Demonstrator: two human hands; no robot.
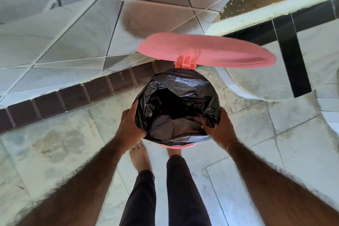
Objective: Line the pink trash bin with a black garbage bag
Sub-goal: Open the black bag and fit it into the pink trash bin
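The pink trash bin point(174, 146) stands on the floor in front of my feet, and only a sliver of its near rim shows. Its round pink lid point(207, 49) is swung up and back on its hinge. A glossy black garbage bag point(178, 104) sits inside the bin, its mouth folded out over the rim all around. My left hand point(130, 124) grips the bag-covered rim on the left side. My right hand point(221, 128) grips it on the right, thumb pressing the plastic at the near edge.
The bin stands near a tiled wall point(73, 29) with a dark brown tile skirting point(73, 97). A white ledge with black tile strips point(291, 57) rises at the right. My bare foot point(140, 158) and dark trouser legs point(176, 189) are just behind the bin.
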